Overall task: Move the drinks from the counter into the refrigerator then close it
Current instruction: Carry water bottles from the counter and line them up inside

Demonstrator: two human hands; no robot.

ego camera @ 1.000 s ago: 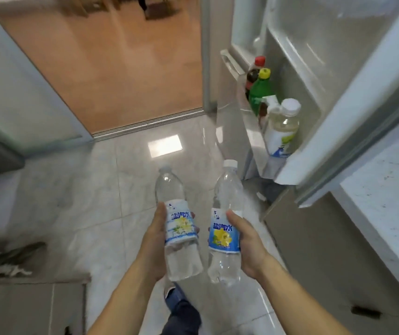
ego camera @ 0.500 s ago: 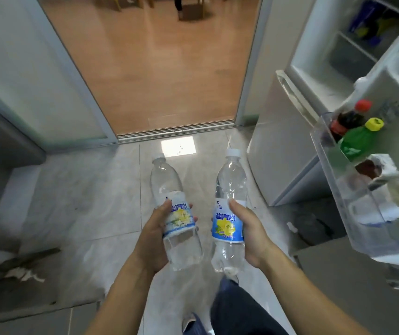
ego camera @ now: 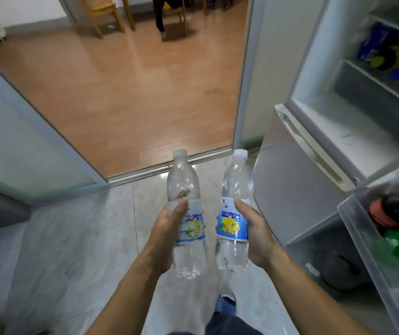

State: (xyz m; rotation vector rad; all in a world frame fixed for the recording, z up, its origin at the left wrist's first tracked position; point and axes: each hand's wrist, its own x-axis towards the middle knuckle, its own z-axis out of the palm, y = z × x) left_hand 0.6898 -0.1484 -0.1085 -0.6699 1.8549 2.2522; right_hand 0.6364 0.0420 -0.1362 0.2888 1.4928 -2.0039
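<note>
View is swinging right: over the last second the refrigerator's open compartment (ego camera: 353, 97) is coming into the upper right of the frame, where a second ago only the door side was showing. The door bin (ego camera: 363, 240) with the red-capped and green bottles is sliding to the right edge.

Left hand (ego camera: 167, 235) is holding the left water bottle (ego camera: 186, 228), fingers clamped around the label. Right hand (ego camera: 254, 233) is doing the same on the right water bottle (ego camera: 234, 213). Both bottles are staying upright, side by side, just apart, centre frame above the tiled floor (ego camera: 84, 250), same grips as before.

Meaning: carry leg is nearly over, person is lining up on the fridge. Neither bottle is stowed yet; door is open. Shelf contents are blurred, so I can't tell which slot is free. Desk isn't in view now.
</note>
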